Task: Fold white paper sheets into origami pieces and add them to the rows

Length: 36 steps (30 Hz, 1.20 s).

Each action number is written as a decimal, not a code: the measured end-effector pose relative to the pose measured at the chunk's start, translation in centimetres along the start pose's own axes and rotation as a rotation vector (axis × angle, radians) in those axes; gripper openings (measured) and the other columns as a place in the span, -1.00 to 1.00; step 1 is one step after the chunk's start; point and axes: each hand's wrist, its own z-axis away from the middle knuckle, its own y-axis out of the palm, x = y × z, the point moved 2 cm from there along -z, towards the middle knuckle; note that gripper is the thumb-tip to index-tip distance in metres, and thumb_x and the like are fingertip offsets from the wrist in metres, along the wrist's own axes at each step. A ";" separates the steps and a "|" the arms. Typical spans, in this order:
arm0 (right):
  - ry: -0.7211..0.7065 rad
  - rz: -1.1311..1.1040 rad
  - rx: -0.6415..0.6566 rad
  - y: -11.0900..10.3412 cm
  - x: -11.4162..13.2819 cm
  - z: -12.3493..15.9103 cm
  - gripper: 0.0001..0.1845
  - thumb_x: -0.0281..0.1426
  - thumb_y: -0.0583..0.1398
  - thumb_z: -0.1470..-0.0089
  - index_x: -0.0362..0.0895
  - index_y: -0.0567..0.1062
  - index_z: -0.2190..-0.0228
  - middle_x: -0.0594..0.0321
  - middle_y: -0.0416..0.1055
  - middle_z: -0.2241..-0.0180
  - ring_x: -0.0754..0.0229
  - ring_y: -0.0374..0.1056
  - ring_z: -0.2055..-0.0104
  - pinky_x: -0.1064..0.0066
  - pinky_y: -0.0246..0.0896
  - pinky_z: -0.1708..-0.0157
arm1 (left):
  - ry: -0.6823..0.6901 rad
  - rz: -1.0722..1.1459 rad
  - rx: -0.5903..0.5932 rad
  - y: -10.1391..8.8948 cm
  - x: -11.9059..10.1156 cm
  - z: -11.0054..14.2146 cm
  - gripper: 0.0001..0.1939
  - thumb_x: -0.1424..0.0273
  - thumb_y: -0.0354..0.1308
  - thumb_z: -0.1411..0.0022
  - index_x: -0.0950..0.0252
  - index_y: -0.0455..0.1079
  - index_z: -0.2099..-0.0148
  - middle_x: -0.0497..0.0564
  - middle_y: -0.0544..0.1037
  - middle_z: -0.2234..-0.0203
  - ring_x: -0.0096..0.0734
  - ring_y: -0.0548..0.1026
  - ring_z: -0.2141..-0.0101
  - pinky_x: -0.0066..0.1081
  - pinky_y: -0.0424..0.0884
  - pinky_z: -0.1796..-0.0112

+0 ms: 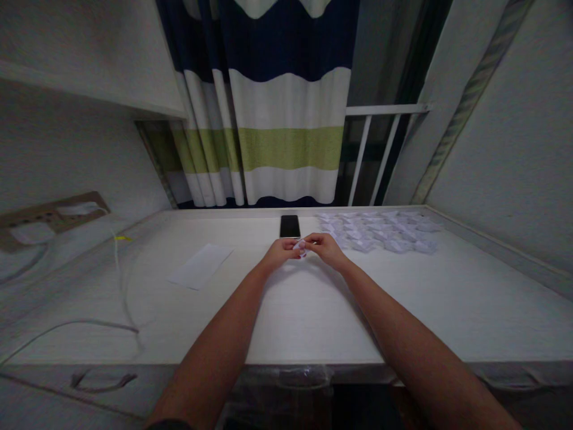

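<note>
My left hand (280, 252) and my right hand (326, 247) meet over the middle of the white desk (313, 310), fingers pinched together on a small white piece of paper (299, 245) held between them. Both hands are closed on it just above the desk top. To the right of my hands lies a spread of several small folded white paper pieces (380, 230). A flat white sheet of paper (201, 265) lies to the left of my hands.
A black phone (289, 226) lies face up just beyond my hands. A white cable (89, 322) runs across the desk's left side from a wall socket strip (49, 216). A striped curtain (277, 107) and a white railing (380, 143) stand behind the desk.
</note>
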 end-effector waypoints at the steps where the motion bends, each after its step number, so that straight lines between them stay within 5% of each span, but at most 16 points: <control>1: -0.008 0.010 -0.005 0.0 0.0 0.0 -0.74 -0.25 0.24 0.25 -0.22 0.52 0.55 0.21 0.46 0.53 0.26 0.32 0.51 0.44 0.19 0.45 | 0.001 -0.009 0.008 0.0 0.0 0.0 -0.58 0.28 0.34 0.31 0.42 0.41 0.36 -0.01 0.51 0.54 -0.47 0.45 0.47 -0.39 0.37 0.32; 15: 0.092 -0.136 0.058 0.0 -0.8 0.0 -0.69 -0.23 0.26 0.29 -0.23 0.53 0.51 0.23 0.47 0.56 0.27 0.32 0.54 0.44 0.18 0.47 | 0.000 -0.171 -0.012 -0.3 0.0 0.0 -0.71 0.30 0.29 0.22 0.43 0.46 0.46 0.04 0.52 0.55 -0.46 0.44 0.51 -0.42 0.37 0.36; 21: 0.079 -0.058 0.018 0.2 0.0 0.1 -0.69 -0.23 0.25 0.26 -0.25 0.51 0.51 0.26 0.41 0.65 0.34 0.25 0.62 0.52 0.07 0.63 | 0.024 -0.160 -0.039 -0.5 0.0 -0.3 -0.73 0.29 0.29 0.21 0.43 0.45 0.49 0.01 0.51 0.61 -0.48 0.43 0.55 -0.45 0.37 0.41; 36: 0.108 -0.093 0.001 0.0 -0.1 0.1 -0.67 -0.18 0.24 0.28 -0.23 0.49 0.55 0.30 0.37 0.64 0.39 0.19 0.64 0.52 0.12 0.61 | -0.015 -0.041 0.084 -0.1 0.3 -0.1 -0.61 0.19 0.26 0.17 0.44 0.40 0.38 0.05 0.51 0.55 -0.46 0.46 0.52 -0.43 0.37 0.38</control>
